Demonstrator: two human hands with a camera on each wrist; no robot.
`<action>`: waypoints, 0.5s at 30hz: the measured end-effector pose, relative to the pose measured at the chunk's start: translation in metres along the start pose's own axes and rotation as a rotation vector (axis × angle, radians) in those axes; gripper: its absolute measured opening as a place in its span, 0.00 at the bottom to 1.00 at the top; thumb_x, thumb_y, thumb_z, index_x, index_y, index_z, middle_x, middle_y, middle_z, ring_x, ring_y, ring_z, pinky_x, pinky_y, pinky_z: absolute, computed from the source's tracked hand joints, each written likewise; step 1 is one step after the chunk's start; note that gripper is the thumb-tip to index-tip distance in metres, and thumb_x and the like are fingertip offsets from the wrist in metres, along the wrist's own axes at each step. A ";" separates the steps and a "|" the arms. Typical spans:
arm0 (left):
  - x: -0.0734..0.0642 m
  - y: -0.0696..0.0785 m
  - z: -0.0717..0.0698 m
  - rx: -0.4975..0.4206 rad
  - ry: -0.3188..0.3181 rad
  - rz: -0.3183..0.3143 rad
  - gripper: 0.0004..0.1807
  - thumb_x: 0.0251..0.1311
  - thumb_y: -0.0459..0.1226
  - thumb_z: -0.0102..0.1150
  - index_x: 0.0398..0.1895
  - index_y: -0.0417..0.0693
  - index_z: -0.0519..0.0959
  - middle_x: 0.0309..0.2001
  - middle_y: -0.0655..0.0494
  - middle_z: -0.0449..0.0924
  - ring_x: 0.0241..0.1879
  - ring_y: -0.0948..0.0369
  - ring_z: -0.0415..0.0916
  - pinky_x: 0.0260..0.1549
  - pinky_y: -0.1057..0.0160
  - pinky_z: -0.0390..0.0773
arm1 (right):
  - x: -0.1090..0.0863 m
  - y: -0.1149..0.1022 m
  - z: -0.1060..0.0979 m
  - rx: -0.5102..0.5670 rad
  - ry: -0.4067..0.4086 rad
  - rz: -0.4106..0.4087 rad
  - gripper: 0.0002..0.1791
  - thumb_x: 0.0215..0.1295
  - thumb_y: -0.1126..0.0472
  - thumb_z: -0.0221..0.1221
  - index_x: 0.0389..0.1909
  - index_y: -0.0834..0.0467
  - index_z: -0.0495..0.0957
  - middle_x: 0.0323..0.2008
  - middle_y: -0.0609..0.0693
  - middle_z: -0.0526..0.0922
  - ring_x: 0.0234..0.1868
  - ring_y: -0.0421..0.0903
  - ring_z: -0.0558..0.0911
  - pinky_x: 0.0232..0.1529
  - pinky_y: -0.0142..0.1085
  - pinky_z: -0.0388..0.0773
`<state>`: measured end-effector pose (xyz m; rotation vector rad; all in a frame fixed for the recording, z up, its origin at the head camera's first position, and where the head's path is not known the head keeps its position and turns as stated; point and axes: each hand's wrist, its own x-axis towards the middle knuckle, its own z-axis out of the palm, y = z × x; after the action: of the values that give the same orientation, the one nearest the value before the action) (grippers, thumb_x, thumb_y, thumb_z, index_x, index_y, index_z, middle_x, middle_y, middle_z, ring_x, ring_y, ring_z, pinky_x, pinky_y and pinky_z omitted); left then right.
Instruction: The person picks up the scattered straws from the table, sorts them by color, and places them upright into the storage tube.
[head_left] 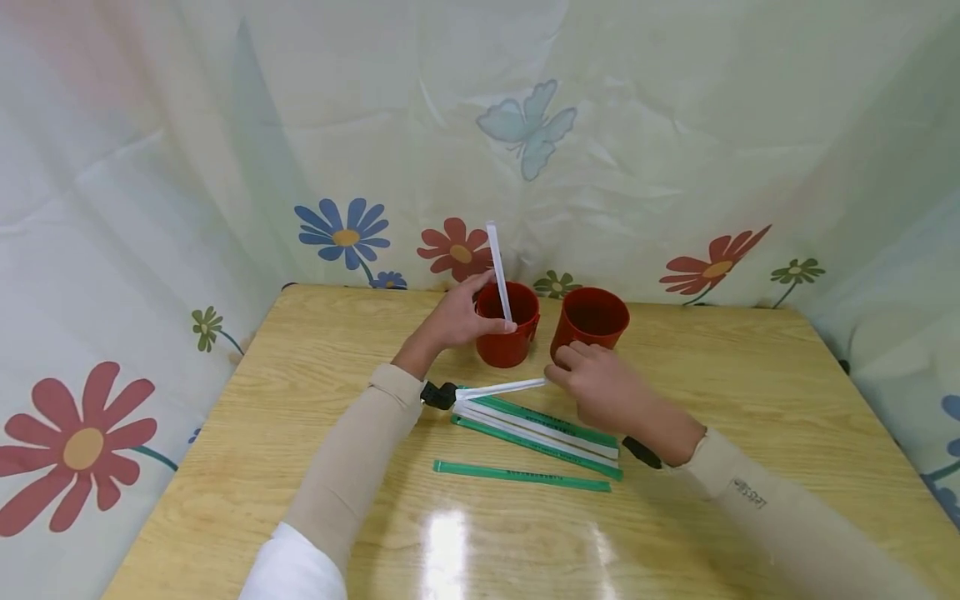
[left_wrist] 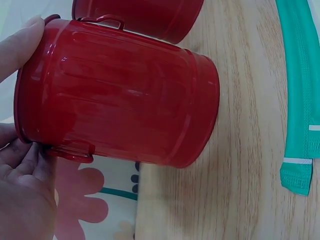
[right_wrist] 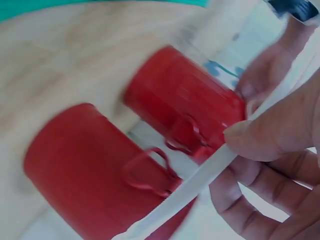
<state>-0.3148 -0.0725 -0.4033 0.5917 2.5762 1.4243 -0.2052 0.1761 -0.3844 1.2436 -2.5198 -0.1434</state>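
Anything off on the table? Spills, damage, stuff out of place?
One minor thing: a single green strip lies apart on the near side of the green-and-white pile. No spill or damage visible; left red bucket and right red bucket look upright.

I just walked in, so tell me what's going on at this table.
A person's left hand holds the left red bucket by its rim, and a white strip sticks up out of it. Their right hand, in front of the right red bucket, pinches a second white strip. On the wooden table, nearer than the buckets, lies a loose pile of green and white strips, with one green strip by itself.
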 end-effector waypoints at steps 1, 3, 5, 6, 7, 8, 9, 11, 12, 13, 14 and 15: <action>0.000 0.000 0.000 -0.002 0.000 0.002 0.52 0.48 0.51 0.74 0.77 0.60 0.56 0.71 0.54 0.65 0.66 0.53 0.66 0.53 0.51 0.82 | 0.001 0.001 -0.004 0.007 0.023 -0.002 0.17 0.46 0.69 0.73 0.39 0.57 0.83 0.34 0.53 0.81 0.36 0.49 0.78 0.41 0.39 0.83; 0.000 0.001 0.000 -0.007 0.001 0.011 0.52 0.49 0.51 0.74 0.77 0.59 0.57 0.70 0.54 0.65 0.65 0.54 0.67 0.53 0.52 0.82 | 0.003 0.003 -0.010 0.032 0.064 0.003 0.18 0.45 0.70 0.72 0.39 0.57 0.83 0.34 0.53 0.81 0.37 0.49 0.79 0.41 0.39 0.83; 0.000 0.001 0.001 -0.007 0.000 0.017 0.52 0.49 0.51 0.74 0.77 0.59 0.56 0.69 0.54 0.66 0.65 0.54 0.67 0.52 0.53 0.82 | 0.006 0.006 -0.015 0.071 0.103 0.019 0.19 0.43 0.73 0.72 0.39 0.56 0.83 0.33 0.52 0.81 0.37 0.48 0.78 0.40 0.39 0.84; 0.000 0.001 0.001 -0.006 -0.002 0.019 0.52 0.49 0.51 0.74 0.77 0.59 0.56 0.69 0.54 0.66 0.65 0.54 0.67 0.52 0.53 0.82 | 0.007 0.007 -0.017 0.092 0.129 0.027 0.19 0.42 0.74 0.72 0.38 0.56 0.83 0.33 0.52 0.81 0.37 0.48 0.78 0.39 0.38 0.84; 0.000 0.000 0.001 -0.011 -0.005 0.022 0.52 0.49 0.51 0.74 0.77 0.59 0.56 0.69 0.54 0.66 0.64 0.54 0.68 0.52 0.53 0.82 | 0.010 0.008 -0.019 0.112 0.150 0.040 0.20 0.42 0.74 0.71 0.38 0.56 0.83 0.33 0.52 0.81 0.37 0.48 0.77 0.38 0.38 0.84; 0.000 0.000 0.001 -0.019 -0.006 0.027 0.52 0.49 0.51 0.74 0.77 0.58 0.56 0.69 0.54 0.66 0.64 0.54 0.68 0.53 0.53 0.82 | 0.012 0.009 -0.020 0.142 0.177 0.056 0.20 0.42 0.75 0.70 0.38 0.56 0.83 0.33 0.52 0.81 0.36 0.47 0.77 0.36 0.38 0.83; 0.000 0.000 0.001 -0.020 -0.005 0.038 0.52 0.50 0.50 0.74 0.77 0.57 0.56 0.69 0.54 0.66 0.64 0.54 0.68 0.54 0.53 0.82 | 0.014 0.010 -0.022 0.176 0.202 0.070 0.20 0.43 0.77 0.68 0.37 0.56 0.83 0.33 0.52 0.80 0.35 0.46 0.76 0.34 0.37 0.82; 0.000 0.000 0.001 -0.017 0.000 0.054 0.52 0.50 0.48 0.75 0.77 0.56 0.57 0.70 0.54 0.66 0.64 0.54 0.68 0.57 0.52 0.80 | 0.020 0.011 -0.024 0.253 0.256 0.100 0.19 0.45 0.79 0.65 0.37 0.56 0.83 0.32 0.51 0.80 0.33 0.45 0.75 0.31 0.37 0.80; 0.000 0.000 0.002 -0.019 0.002 0.062 0.51 0.50 0.47 0.75 0.76 0.55 0.58 0.69 0.53 0.67 0.64 0.54 0.68 0.58 0.51 0.79 | 0.024 0.011 -0.024 0.292 0.288 0.114 0.18 0.47 0.79 0.63 0.36 0.57 0.83 0.32 0.51 0.80 0.33 0.44 0.75 0.31 0.36 0.80; 0.000 0.000 0.002 -0.023 0.004 0.060 0.49 0.50 0.47 0.75 0.75 0.55 0.60 0.69 0.53 0.68 0.64 0.53 0.69 0.58 0.51 0.79 | 0.028 0.012 -0.025 0.335 0.321 0.129 0.17 0.49 0.80 0.61 0.36 0.58 0.83 0.32 0.51 0.80 0.32 0.44 0.74 0.30 0.36 0.78; 0.000 0.000 0.001 -0.022 0.005 0.058 0.49 0.50 0.47 0.75 0.75 0.55 0.60 0.69 0.52 0.68 0.64 0.53 0.69 0.58 0.50 0.79 | 0.032 0.013 -0.025 0.379 0.361 0.142 0.16 0.51 0.81 0.59 0.35 0.58 0.82 0.31 0.51 0.80 0.31 0.44 0.74 0.29 0.36 0.77; -0.001 0.000 0.001 -0.017 0.005 0.052 0.49 0.50 0.48 0.75 0.75 0.56 0.60 0.68 0.53 0.68 0.64 0.52 0.68 0.58 0.50 0.79 | 0.036 0.013 -0.026 0.421 0.398 0.157 0.15 0.53 0.81 0.58 0.34 0.59 0.81 0.30 0.52 0.80 0.29 0.44 0.73 0.28 0.36 0.75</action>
<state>-0.3137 -0.0715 -0.4039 0.6585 2.5686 1.4637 -0.2271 0.1574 -0.3483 1.0709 -2.3401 0.6380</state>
